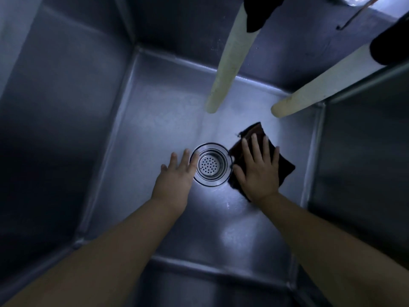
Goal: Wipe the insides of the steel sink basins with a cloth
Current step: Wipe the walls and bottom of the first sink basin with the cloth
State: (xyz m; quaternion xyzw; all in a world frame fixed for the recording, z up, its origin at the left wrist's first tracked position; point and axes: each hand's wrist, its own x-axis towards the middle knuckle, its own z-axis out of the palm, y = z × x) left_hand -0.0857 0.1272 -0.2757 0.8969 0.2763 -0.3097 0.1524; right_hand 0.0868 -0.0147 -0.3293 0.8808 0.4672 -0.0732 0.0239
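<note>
basin: one steel sink basin (137,134) in view, one drain strainer (211,164) | cloth: one dark cloth (281,160) lay flat on basin floor, just right of strainer | right hand (257,171): grip flat, fingers spread, pressing cloth | left hand (174,173): grip wide, empty, beside strainer | two pale hoses (225,63) hung in basin

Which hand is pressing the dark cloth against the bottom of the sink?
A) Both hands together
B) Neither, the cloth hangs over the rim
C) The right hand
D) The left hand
C: the right hand lies flat with spread fingers on the dark cloth on the basin floor, right of the drain strainer, while the left hand rests bare on the steel on the drain's other side.
</note>
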